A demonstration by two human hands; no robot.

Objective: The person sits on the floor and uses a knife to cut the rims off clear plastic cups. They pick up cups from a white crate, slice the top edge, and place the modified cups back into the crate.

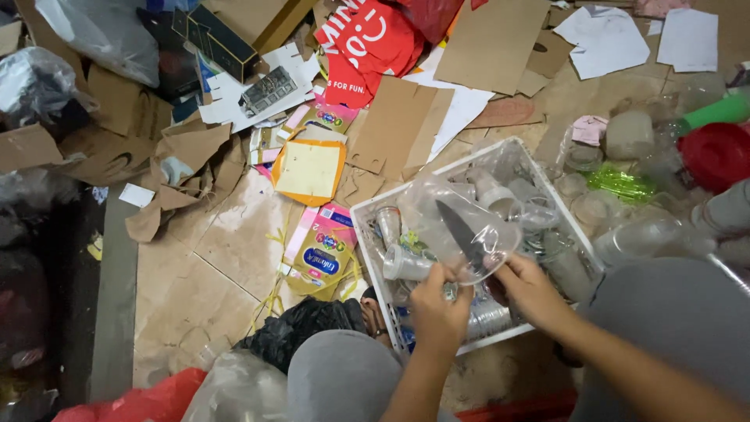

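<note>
My left hand (437, 309) grips the rim of a clear plastic cup (457, 223) held over a white plastic crate (367, 234). A dark-bladed knife (461, 233) is in my right hand (531, 291), its blade pointing up and left across the cup. Both hands are close together above the crate's near side. The crate holds several clear plastic cups and bottles.
Torn cardboard (394, 125), flattened cartons (320, 254) and paper (605, 31) litter the tiled floor. A pile of clear plastic containers (633, 234), a red lid (715, 155) and a green bottle (715, 111) lies to the right. A black bag (301, 328) and my grey-clad knees (340, 383) are at the bottom.
</note>
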